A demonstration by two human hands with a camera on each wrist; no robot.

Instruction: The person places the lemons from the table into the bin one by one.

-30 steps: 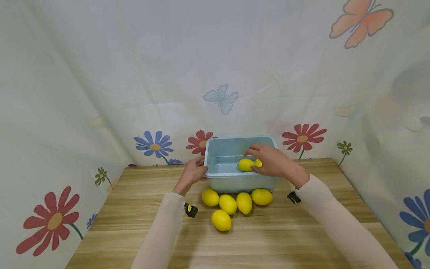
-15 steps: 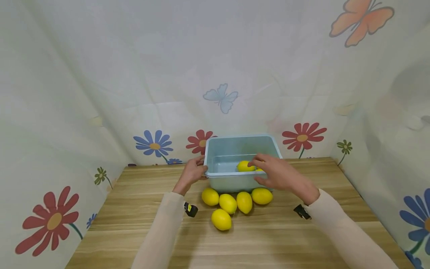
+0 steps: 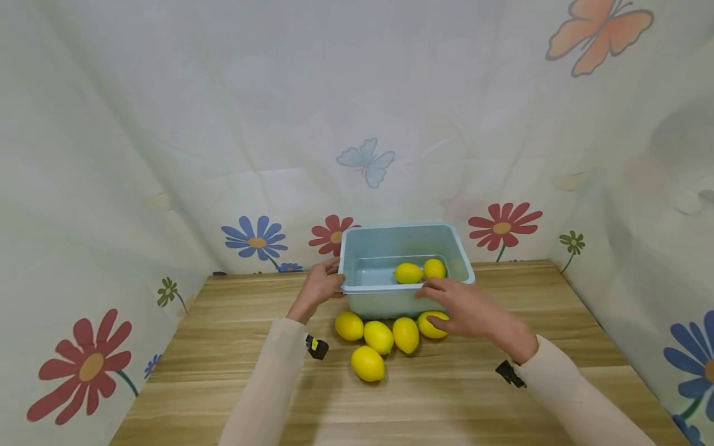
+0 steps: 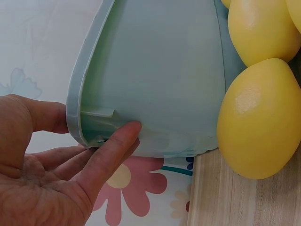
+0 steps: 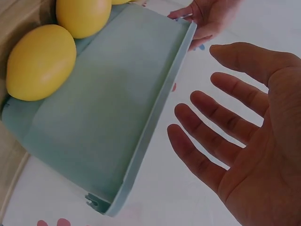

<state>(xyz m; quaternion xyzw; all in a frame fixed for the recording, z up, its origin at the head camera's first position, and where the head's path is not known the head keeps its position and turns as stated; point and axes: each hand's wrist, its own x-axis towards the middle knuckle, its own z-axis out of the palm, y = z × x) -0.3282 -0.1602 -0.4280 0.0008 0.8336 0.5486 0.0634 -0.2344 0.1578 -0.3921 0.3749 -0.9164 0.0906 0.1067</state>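
The left hand (image 3: 318, 288) grips the left end of the pale-blue bin (image 3: 390, 303); the right hand (image 3: 471, 308) hangs near its front wall, fingers apart. Two lemons (image 3: 409, 273) lie inside, five lemons (image 3: 379, 338) on the desk (image 3: 206, 334) in front.

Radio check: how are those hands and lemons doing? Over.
Left hand holding blue bin at its left end. Right hand open, empty, near bin's front. Two lemons inside, five more lemons in front. Nothing seen blocking bin's opening.
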